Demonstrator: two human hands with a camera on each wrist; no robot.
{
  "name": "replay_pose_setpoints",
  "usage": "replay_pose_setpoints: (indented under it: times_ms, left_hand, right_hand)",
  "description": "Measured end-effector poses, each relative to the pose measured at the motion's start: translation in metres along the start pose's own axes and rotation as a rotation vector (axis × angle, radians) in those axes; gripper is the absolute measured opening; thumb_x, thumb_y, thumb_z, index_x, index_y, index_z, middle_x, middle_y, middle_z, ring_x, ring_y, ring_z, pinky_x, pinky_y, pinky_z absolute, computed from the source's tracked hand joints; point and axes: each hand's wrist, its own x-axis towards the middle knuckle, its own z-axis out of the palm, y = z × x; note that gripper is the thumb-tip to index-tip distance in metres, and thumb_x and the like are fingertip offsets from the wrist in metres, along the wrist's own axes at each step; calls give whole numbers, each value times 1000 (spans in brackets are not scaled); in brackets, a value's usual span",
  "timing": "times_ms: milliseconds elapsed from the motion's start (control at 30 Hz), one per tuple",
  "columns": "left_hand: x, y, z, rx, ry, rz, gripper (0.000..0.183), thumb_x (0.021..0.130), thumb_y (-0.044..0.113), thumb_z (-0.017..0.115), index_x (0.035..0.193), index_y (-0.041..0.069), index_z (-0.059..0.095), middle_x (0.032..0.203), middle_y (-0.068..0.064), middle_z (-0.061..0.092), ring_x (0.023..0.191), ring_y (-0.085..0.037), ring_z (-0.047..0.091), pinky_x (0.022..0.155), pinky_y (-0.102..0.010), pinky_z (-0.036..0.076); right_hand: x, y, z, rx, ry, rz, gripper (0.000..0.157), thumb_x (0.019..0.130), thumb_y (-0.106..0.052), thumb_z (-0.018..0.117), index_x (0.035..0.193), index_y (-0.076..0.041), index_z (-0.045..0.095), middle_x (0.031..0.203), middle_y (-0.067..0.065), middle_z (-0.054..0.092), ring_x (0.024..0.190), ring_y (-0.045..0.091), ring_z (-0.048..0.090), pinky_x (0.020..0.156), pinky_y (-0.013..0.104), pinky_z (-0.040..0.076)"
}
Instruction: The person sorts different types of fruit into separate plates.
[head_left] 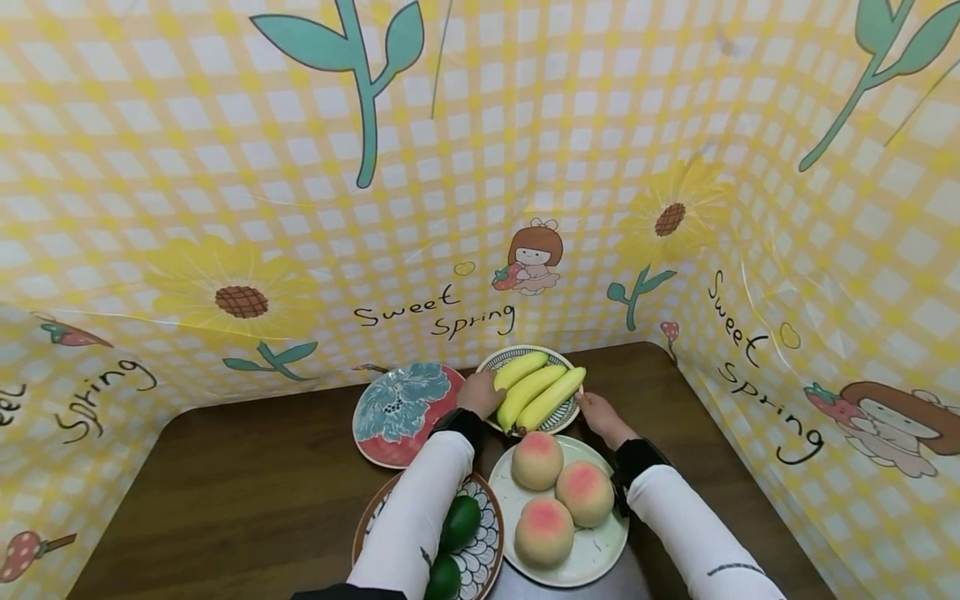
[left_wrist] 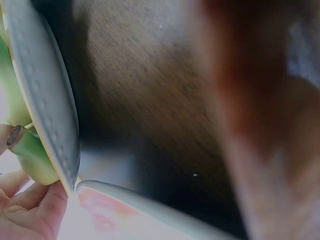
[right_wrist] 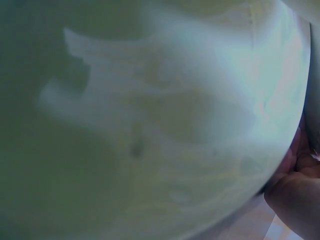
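Note:
Three yellow bananas lie side by side on a patterned plate at the back of the table. On the plate's left side, my left hand grips the rim, close beside the bananas. My right hand holds the opposite edge, thumb on top near the banana tips. In the left wrist view the plate's pale outer side shows edge-on, with fingers at its rim under a banana's stem end. A pale green plate fills most of the right wrist view.
Three peaches sit on the pale green plate in front. Left of it, a brown-rimmed plate bears dark green fruits, partly hidden by my left sleeve. A red plate with a blue flower lies at back left. Checked cloth walls the table.

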Motion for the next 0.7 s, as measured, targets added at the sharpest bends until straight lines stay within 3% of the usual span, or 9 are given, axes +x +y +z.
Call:
replay_pose_setpoints:
  times_ms: [133,267,367,500,700]
  left_hand:
    - [-5,2,-6,-17,-27,7,23,92,16,66,111,2,70,105,-16,75,95,-30,69,85,-43,54]
    - [-11,2,-12,-50,-63,18,37,93,13,64,127,-1,66,122,-19,73,109,-33,69,96,-46,55]
    - [-14,0,-14,-57,-64,37,46,94,13,62,138,-2,60,132,-21,69,119,-34,67,103,-47,53]
    - [-18,-4,-15,-44,-52,72,42,94,12,62,134,-2,62,125,-21,71,111,-34,68,98,-46,53]
    - [-28,-9,-24,-80,-81,81,52,93,11,63,143,-3,56,136,-22,66,119,-33,66,104,-47,51]
  right_hand:
    - [-1,0,0,16,-2,-17,50,113,-24,29,135,16,49,131,35,55,126,45,52,112,52,42]
    - [-4,-1,-1,10,-6,-30,51,113,-23,27,135,17,49,134,36,54,128,46,51,113,55,41]
    - [-7,-3,-1,1,6,-34,48,113,-22,28,127,16,53,125,34,57,120,44,54,107,50,44]
    - [-10,-5,0,1,5,-37,44,113,-22,30,117,13,56,111,29,59,108,38,57,97,43,45]
    - [-9,-6,-2,-28,-24,-44,49,113,-23,30,131,16,51,124,33,58,120,43,54,106,49,43]
